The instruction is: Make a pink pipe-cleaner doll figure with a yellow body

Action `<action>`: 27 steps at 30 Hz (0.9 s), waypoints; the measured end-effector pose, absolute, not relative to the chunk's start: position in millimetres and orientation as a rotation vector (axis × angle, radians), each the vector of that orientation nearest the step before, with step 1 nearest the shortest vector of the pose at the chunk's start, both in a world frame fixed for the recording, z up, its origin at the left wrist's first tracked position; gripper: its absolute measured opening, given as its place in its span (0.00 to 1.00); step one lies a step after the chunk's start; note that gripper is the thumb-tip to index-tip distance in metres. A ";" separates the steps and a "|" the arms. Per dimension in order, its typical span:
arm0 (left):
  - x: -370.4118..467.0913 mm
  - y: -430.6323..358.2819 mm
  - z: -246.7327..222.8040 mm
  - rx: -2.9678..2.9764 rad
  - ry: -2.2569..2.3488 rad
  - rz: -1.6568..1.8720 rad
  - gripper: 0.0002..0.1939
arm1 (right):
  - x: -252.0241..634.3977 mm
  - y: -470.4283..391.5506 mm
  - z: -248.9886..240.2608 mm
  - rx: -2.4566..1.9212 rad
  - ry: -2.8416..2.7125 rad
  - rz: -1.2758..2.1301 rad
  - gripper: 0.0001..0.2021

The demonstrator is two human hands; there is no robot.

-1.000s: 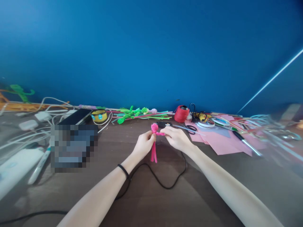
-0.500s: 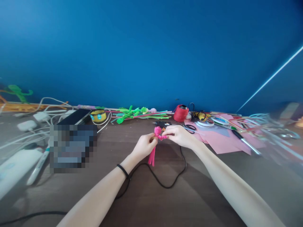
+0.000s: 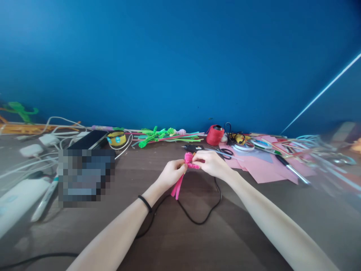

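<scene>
Both forearms extend from the near edge toward the centre of the worktop (image 3: 225, 244) and converge there. The left hand (image 3: 172, 173) is angled to the right, its thumb and fingers closed in a pinch on the left side of a pink pipe-cleaner piece (image 3: 188, 157). The right hand (image 3: 208, 162) is angled to the left, palm down, with its fingertips closed on the right side of the same piece. A black band (image 3: 145, 203) encircles the left wrist.

The pink piece is held at centre, between the two hands. It has a rounded, coiled top, a short twisted strand pointing right, and two long straight strands slanting down to the near left. Its middle is partly hidden by the fingers.

A black glue gun (image 3: 193, 148) lies just beyond the piece, partly screened by the right hand. A black cable (image 3: 200, 224) forms a loop on the near side, between the forearms. Scissors (image 3: 226, 153) and pink paper (image 3: 266, 169) lie to the right; a red spool (image 3: 214, 136) stands at the far side. Green pipe cleaners (image 3: 155, 136) lie far left of centre
</scene>
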State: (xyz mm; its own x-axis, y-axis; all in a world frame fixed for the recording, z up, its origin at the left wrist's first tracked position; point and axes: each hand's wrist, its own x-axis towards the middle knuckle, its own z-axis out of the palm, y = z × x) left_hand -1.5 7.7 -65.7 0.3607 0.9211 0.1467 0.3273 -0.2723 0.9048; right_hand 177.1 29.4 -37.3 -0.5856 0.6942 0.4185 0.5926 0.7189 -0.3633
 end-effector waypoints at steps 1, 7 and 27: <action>-1.5 7.7 -66.2 1.820 1.117 0.905 0.12 | 177.6 29.8 -37.1 -1.010 -2.363 0.212 0.04; 0.4 4.3 -63.5 2.005 1.340 0.947 0.10 | 176.4 26.2 -31.5 -1.105 -2.322 0.089 0.07; 0.1 6.3 -65.4 1.807 1.606 1.120 0.11 | 156.6 14.1 -37.9 -1.094 -1.817 1.205 0.07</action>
State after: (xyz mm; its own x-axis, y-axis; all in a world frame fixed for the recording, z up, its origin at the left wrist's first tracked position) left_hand 0.1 6.3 -65.4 -0.0196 0.9649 0.2618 0.5790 -0.2025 0.7898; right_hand 156.6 14.1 -37.9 -0.4082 0.9084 0.0906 0.2701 0.2149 -0.9385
